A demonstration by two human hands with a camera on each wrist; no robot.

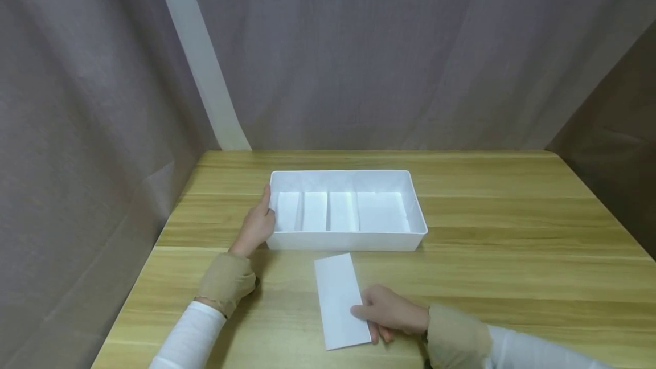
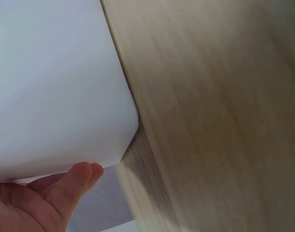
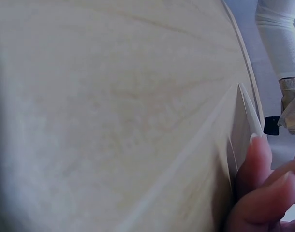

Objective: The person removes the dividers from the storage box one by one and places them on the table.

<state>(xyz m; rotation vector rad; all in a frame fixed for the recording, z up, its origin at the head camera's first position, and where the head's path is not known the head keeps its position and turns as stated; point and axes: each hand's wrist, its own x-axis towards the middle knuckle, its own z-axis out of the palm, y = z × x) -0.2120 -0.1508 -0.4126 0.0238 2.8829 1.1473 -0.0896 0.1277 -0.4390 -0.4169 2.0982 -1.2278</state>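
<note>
A white storage box with several compartments sits on the wooden table. At its left end my left hand grips the side wall, one finger stretched along the outside. The left wrist view has the box's smooth outer wall large, with the fingertips of the left hand against its lower edge. In front of the box, my right hand pinches a flat white rectangular card by its right edge, thumb on top and fingers beneath. From the right wrist, only a thin edge of the card shows beside the fingertips.
The wooden table reaches back to a grey curtain, which also hangs along the left side. A pale strip runs down the curtain behind the table's left part. Darker cloth hangs at the right edge.
</note>
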